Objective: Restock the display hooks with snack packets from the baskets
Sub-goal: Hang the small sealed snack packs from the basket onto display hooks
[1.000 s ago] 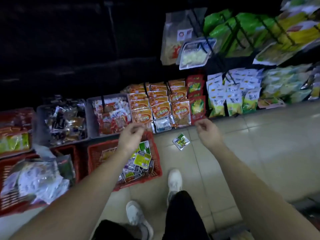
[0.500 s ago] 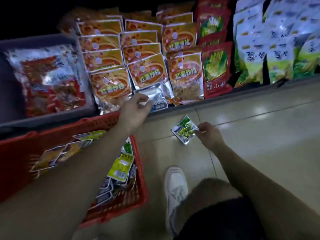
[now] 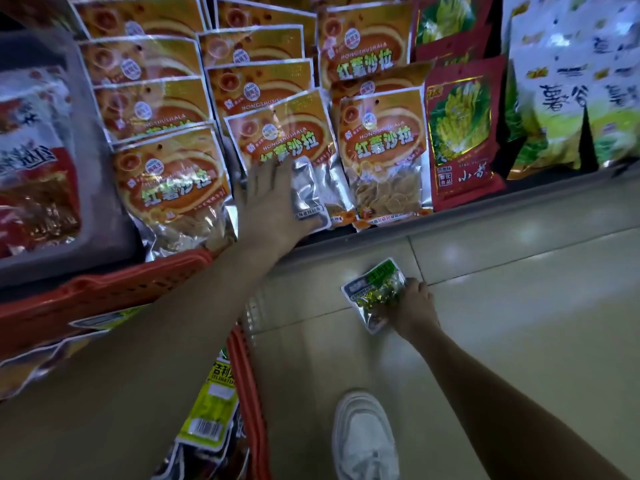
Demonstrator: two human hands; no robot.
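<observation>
The left hand point(image 3: 272, 206) reaches out over the red basket point(image 3: 114, 289) to the hanging rows of orange "Hongshushala" packets point(image 3: 381, 147) just beyond the basket's far rim. Its back faces the camera and its fingers point(image 3: 268, 168) look fairly straight and spread, laid against the front packet of the middle row. A small silver packet point(image 3: 308, 192) sits at the thumb side of this hand, touching it and overlapping the orange packets. Whether the thumb and fingers actually pinch it cannot be told.

The right hand point(image 3: 412, 306) is down on the tiled floor point(image 3: 519, 306) to the right of the basket, well apart from it. Its fingers are curled onto the right edge of a small green-and-clear snack packet point(image 3: 375, 292) and grip it. The packet is tilted, and whether it lies on the tile or is lifted off it cannot be told.

Inside the basket, close to its right wall, lies a yellow-green packet with a barcode point(image 3: 211, 414) among other packets hidden partly by the left forearm. Beyond the basket's left part stands a grey bin point(image 3: 100, 216) holding red-and-white packets point(image 3: 34, 161). Further right of the orange rows hang red packets with a yellow-green picture point(image 3: 464, 133), then white-and-green ones point(image 3: 571, 98). A white shoe point(image 3: 367, 438) stands on the floor, right of the basket's near corner.
</observation>
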